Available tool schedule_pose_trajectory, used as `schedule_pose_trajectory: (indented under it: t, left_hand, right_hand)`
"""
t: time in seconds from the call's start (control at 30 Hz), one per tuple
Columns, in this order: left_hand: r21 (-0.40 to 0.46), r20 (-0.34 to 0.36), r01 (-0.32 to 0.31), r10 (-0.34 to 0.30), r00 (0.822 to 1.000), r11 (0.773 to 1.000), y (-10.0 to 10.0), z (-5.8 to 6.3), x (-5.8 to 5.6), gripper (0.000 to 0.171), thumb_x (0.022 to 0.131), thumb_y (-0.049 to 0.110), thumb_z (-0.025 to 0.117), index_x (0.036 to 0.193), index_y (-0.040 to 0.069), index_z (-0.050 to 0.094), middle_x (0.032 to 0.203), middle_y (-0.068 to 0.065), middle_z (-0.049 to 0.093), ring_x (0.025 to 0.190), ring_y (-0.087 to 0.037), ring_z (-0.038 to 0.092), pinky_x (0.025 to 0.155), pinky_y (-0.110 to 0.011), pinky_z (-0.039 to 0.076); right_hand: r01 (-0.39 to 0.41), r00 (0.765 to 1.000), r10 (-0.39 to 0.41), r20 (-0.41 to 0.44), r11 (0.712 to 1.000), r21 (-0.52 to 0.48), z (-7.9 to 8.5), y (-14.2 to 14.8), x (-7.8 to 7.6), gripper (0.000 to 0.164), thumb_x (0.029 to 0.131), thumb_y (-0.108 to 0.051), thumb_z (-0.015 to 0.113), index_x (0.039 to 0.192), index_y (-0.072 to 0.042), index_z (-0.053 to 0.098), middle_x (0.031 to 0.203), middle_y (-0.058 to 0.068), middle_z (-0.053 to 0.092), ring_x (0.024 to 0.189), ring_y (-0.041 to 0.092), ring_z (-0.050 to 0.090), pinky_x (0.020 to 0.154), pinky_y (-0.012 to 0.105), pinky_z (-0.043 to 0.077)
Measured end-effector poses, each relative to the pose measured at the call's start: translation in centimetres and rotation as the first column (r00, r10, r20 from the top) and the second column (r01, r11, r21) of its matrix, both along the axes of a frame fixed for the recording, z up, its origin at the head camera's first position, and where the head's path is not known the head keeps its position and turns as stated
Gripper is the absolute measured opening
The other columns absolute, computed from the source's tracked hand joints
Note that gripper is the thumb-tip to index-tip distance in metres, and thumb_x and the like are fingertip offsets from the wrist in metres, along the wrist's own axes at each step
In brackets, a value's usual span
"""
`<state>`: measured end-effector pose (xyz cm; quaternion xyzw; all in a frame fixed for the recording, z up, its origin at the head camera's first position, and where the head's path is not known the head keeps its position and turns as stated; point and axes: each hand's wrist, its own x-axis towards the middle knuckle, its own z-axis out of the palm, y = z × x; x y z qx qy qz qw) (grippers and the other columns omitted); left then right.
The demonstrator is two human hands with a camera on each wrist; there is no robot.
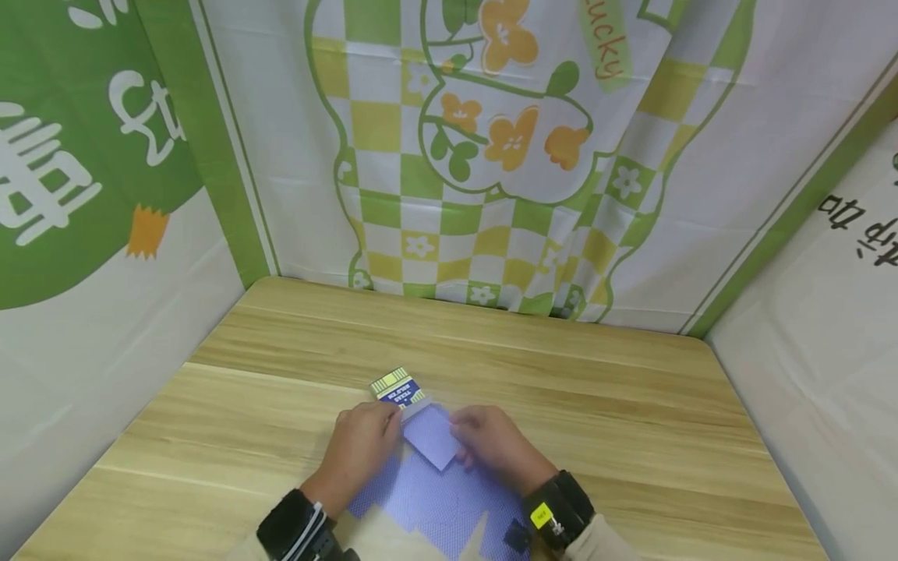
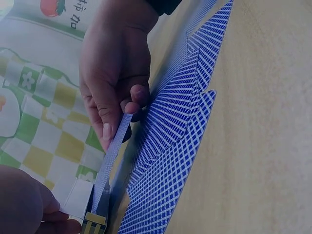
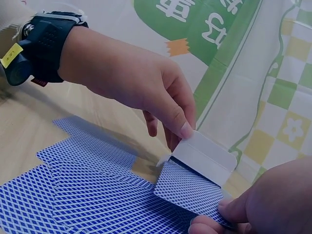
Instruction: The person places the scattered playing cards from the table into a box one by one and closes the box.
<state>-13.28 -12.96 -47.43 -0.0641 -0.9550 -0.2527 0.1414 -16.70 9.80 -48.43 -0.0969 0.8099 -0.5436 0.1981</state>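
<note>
Lower centre, left hand (image 1: 362, 440) pinches card box (image 1: 397, 386) by flap (image 3: 207, 155), right hand (image 1: 495, 446) pinches blue-backed card (image 1: 431, 438), far end hidden.

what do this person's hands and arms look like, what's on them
The left hand and right hand are bare. The black left wrist strap has a dark rounded attachment and rectangular yellow label; the black right wrist strap has a small yellow label. Light beige sleeves show behind both straps.

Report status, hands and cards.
Left hand pinching white paper flap of blue-and-yellow card box. Right hand gripping blue-and-white patterned rectangular card, or thin stack, at box's open end. Nothing visibly blocking; loose matching cards spread below.
</note>
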Motion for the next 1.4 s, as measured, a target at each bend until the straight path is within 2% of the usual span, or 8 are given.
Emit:
schedule_pose_trajectory:
  t: [0.33, 0.53, 0.67, 0.77, 0.9, 1.13, 1.2, 1.4]
  left_hand:
    - [0.006, 0.008, 0.047, -0.047, 0.999, 0.999, 0.3, 0.4, 0.3, 0.013, 0.096, 0.017, 0.066, 0.085, 0.014, 0.071, 0.076, 0.003, 0.067, 0.069, -0.012, 0.059, 0.082, -0.046, 0.052]
    - [0.017, -0.015, 0.048, -0.047, 0.999, 0.999, 0.4, 0.4, 0.6, 0.01, 0.096, 0.017, 0.067, 0.087, 0.014, 0.071, 0.08, 0.002, 0.068, 0.071, -0.011, 0.06, 0.082, -0.044, 0.053]
    - [0.023, -0.017, 0.041, -0.041, 0.999, 0.999, 0.3, 0.5, 0.6, 0.011, 0.096, 0.017, 0.067, 0.086, 0.014, 0.07, 0.077, 0.004, 0.066, 0.068, -0.009, 0.057, 0.08, -0.042, 0.053]
    - [0.027, -0.014, 0.037, -0.037, 0.999, 0.999, 0.2, 0.6, 0.6, 0.011, 0.096, 0.016, 0.067, 0.085, 0.014, 0.069, 0.074, 0.005, 0.064, 0.065, -0.008, 0.054, 0.079, -0.042, 0.052]
    - [0.025, 0.004, 0.029, -0.029, 1.0, 0.999, 0.1, 0.6, 0.5, 0.012, 0.096, 0.017, 0.067, 0.085, 0.015, 0.069, 0.075, 0.005, 0.064, 0.065, -0.007, 0.053, 0.081, -0.043, 0.052]
    - [0.015, 0.028, 0.042, -0.042, 0.999, 0.999, 0.1, 0.5, 0.5, 0.013, 0.097, 0.017, 0.065, 0.085, 0.016, 0.069, 0.074, 0.006, 0.064, 0.067, -0.008, 0.054, 0.082, -0.044, 0.051]
    - [0.014, 0.028, 0.05, -0.05, 0.998, 0.999, 0.1, 0.4, 0.4, 0.014, 0.097, 0.017, 0.065, 0.084, 0.017, 0.068, 0.072, 0.007, 0.061, 0.065, -0.008, 0.053, 0.081, -0.043, 0.05]
    - [0.015, 0.029, 0.053, -0.053, 0.998, 0.998, 0.1, 0.2, 0.4, 0.017, 0.097, 0.019, 0.065, 0.08, 0.019, 0.065, 0.069, 0.011, 0.057, 0.062, -0.005, 0.048, 0.077, -0.04, 0.049]
  right_hand:
    - [0.036, 0.999, -0.036, 0.012, 0.999, -0.017, 0.3, -0.6, -0.3, 0.035, 0.097, -0.02, 0.065, 0.127, 0.0, 0.064, 0.076, 0.009, 0.07, 0.062, 0.021, 0.068, 0.062, 0.036, 0.058]
    - [0.038, 0.999, -0.035, 0.027, 0.996, -0.085, 0.5, -0.9, -0.1, 0.046, 0.088, -0.013, 0.074, 0.131, -0.001, 0.063, 0.101, 0.012, 0.073, 0.072, 0.021, 0.07, 0.067, 0.036, 0.059]
    - [0.001, 1.0, -0.001, 0.012, 0.999, -0.047, 0.6, -0.8, 0.0, 0.057, 0.082, -0.013, 0.079, 0.136, -0.006, 0.061, 0.115, 0.008, 0.071, 0.086, 0.02, 0.069, 0.079, 0.035, 0.058]
    - [-0.041, 0.997, 0.044, -0.065, 0.998, 0.043, 0.5, -0.7, 0.0, 0.058, 0.084, -0.019, 0.079, 0.138, -0.009, 0.061, 0.118, 0.007, 0.071, 0.096, 0.018, 0.068, 0.086, 0.037, 0.056]
    - [-0.086, 0.971, 0.118, -0.207, 0.984, 0.155, 0.2, -0.6, 0.0, 0.054, 0.09, -0.027, 0.076, 0.139, -0.011, 0.06, 0.127, 0.008, 0.069, 0.105, 0.018, 0.068, 0.091, 0.039, 0.057]
    - [-0.127, 0.887, 0.224, -0.404, 0.959, 0.253, -0.4, -1.3, -0.4, 0.038, 0.097, -0.025, 0.067, 0.134, -0.019, 0.064, 0.121, -0.003, 0.071, 0.108, 0.009, 0.066, 0.096, 0.032, 0.054]
    - [-0.109, 0.874, 0.224, -0.431, 0.955, 0.277, -0.6, -1.7, -0.6, 0.032, 0.097, -0.026, 0.067, 0.129, -0.02, 0.066, 0.114, -0.007, 0.071, 0.103, 0.006, 0.065, 0.092, 0.03, 0.054]
    - [-0.042, 0.862, 0.176, -0.475, 0.959, 0.28, -0.9, -2.4, -1.0, 0.022, 0.095, -0.03, 0.07, 0.109, -0.018, 0.06, 0.096, -0.007, 0.067, 0.086, 0.006, 0.063, 0.077, 0.026, 0.054]
